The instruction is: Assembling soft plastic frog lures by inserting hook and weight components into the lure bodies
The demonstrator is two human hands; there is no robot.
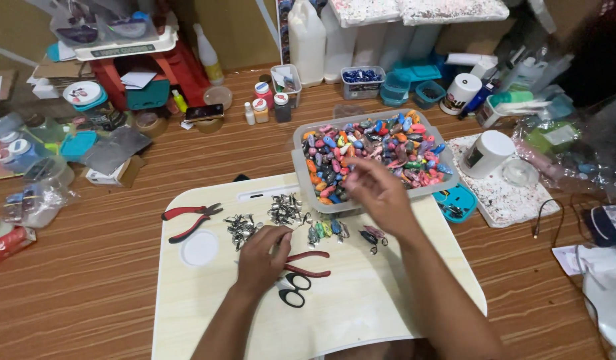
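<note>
Motion-blurred right hand [376,190] perhaps pinches something over the bead tray [298,162]; left hand's [262,250] grip unclear.

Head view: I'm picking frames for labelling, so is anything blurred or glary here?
Head view: the right hand over the grey tub of coloured pieces is motion-blurred; the left hand and red-handled pliers are sharper; clear plastic bag at right shows glare; lighting even.

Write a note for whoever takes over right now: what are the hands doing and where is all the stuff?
Left hand: on the lap tray, pinching a small metal piece; red pliers and scissors lie beside it.
Right hand: over the grey tub's near edge, picking among colourful beads.
Metal clasps sit in piles; a few finished charms lie in a row.
Left: a tub full of beads.
</note>
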